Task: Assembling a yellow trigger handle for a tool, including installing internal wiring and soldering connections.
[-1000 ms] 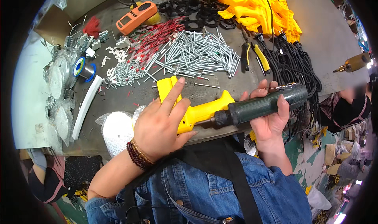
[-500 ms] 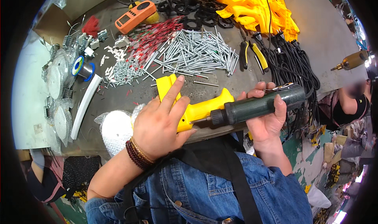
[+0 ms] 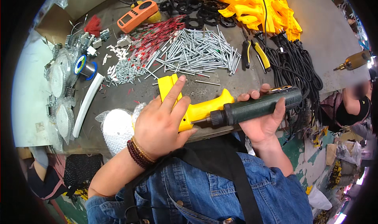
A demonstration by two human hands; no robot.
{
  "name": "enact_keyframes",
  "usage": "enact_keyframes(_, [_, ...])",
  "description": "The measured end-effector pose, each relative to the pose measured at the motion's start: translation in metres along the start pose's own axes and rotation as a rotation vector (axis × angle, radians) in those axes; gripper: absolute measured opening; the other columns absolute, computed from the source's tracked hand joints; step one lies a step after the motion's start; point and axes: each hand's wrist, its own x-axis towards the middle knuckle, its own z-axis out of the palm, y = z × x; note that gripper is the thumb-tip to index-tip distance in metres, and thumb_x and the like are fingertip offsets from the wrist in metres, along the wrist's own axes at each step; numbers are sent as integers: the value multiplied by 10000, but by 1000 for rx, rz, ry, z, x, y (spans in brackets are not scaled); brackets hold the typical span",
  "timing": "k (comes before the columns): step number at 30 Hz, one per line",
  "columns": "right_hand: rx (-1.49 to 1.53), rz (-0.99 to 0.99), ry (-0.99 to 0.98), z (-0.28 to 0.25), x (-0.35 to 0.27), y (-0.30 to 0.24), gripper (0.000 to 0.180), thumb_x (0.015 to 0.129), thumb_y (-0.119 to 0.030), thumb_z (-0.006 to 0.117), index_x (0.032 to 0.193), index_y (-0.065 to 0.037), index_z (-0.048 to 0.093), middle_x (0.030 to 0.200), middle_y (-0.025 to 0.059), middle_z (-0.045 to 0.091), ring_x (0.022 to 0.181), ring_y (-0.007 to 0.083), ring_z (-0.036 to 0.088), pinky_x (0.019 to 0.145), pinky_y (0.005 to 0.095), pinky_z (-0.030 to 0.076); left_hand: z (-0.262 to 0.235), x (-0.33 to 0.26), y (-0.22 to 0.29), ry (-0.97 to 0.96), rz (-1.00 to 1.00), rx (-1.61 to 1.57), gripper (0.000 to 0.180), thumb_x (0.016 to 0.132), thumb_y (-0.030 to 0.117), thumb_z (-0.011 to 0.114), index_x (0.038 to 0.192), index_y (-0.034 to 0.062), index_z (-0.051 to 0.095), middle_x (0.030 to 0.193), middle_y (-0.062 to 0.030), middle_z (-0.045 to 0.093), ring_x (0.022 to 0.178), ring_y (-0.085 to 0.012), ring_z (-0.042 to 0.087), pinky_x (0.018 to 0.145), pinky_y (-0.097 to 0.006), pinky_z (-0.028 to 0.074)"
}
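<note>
Shifted slightly leftward, the dark green power screwdriver (image 3: pixel 256 108), held in the right hand's (image 3: pixel 260 127) curled fingers, has its bit (image 3: pixel 200 122) at the yellow handle casing (image 3: pixel 202 109) above the bench (image 3: pixel 246 80); the left hand (image 3: pixel 159 125) clasps the casing, forefinger outstretched. Whether the tip seats is unclear.

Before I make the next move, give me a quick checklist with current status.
1. Left hand steadying yellow plastic housing: ok.
2. Right hand around dark green power screwdriver: ok.
3. Bit at housing: ok, tip appears to meet its side.
4. Screw seated under tip: cannot tell, too small.
5. Left thumb well clear of bit: not ok, seems close.
6. Pliers clear of screwdriver: ok, lying beyond it.
</note>
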Motion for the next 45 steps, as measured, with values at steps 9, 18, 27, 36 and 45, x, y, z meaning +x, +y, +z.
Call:
enact_keyframes(9, [-61,-82,101,26,-3,7,379,842,-393,738,1147,-198,624,1061,58,636,1088,271,534,1055,488,383,-2,-3,1,40,-22,-13,644,616,264,856,1158,55,576,1495,-248,376,1031,-370,618,879,-407,521])
enact_keyframes(18, [-56,-103,171,23,-4,13,462,785,-274,787,1202,-188,608,1055,53,605,1057,236,522,1060,442,387,-23,-42,-31,52,-79,-111,817,604,317,877,1292,42,533,1368,-231,474,1143,-393,545,977,-449,457])
enact_keyframes(27, [-1,-87,159,31,3,15,443,751,-191,813,1146,-154,616,1025,52,583,1031,227,511,1054,386,387,-13,-54,-40,53,-73,-64,747,672,371,821,1279,33,544,1097,-125,612,1017,-312,565,904,-422,407])
enact_keyframes(36, [-40,-120,120,31,0,10,501,745,-187,819,1203,-178,618,1037,40,576,1035,214,510,1061,370,372,-14,-55,-39,75,-87,-76,705,675,388,813,1256,71,570,1077,-105,610,1013,-296,570,895,-413,406])
enact_keyframes(45, [-10,-98,126,25,-1,3,490,734,-176,813,1190,-180,630,1033,35,584,1028,210,521,1075,374,356,-11,-48,-39,35,-86,-106,691,639,338,836,1222,58,592,1116,-146,617,1022,-343,573,943,-444,405])
